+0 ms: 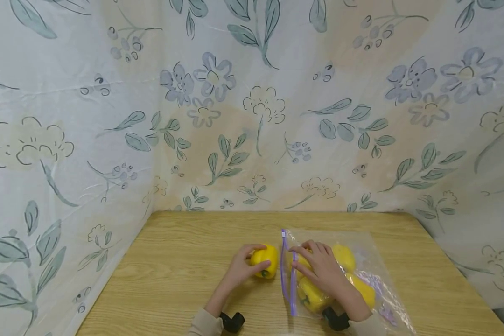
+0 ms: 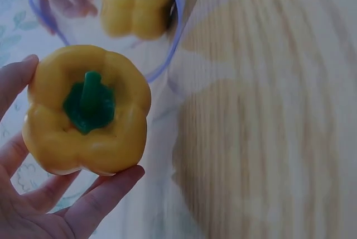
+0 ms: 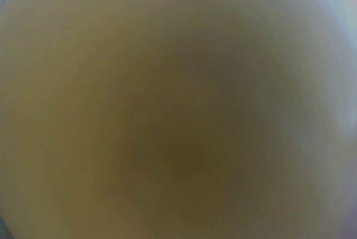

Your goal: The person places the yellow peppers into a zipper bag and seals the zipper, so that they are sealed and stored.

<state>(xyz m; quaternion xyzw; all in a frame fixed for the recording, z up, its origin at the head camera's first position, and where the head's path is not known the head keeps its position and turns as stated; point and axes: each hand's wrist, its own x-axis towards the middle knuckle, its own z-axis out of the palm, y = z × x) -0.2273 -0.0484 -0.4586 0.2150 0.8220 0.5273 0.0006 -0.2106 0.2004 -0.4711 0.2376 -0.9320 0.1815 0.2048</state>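
In the head view my left hand grips a yellow bell pepper just left of a clear zip bag. The left wrist view shows this bell pepper from its green stem end, with thumb and fingers around it. My right hand lies over the bag and holds the edge of its purple-trimmed mouth, which gapes toward the left hand. Inside the bag are several yellow bell peppers. Blurred yellow, probably a pepper close to the lens, fills the right wrist view.
A wooden table lies under everything. Flower-patterned cloth hangs behind the table and along its sides. Each wrist carries a black camera mount, such as the left mount.
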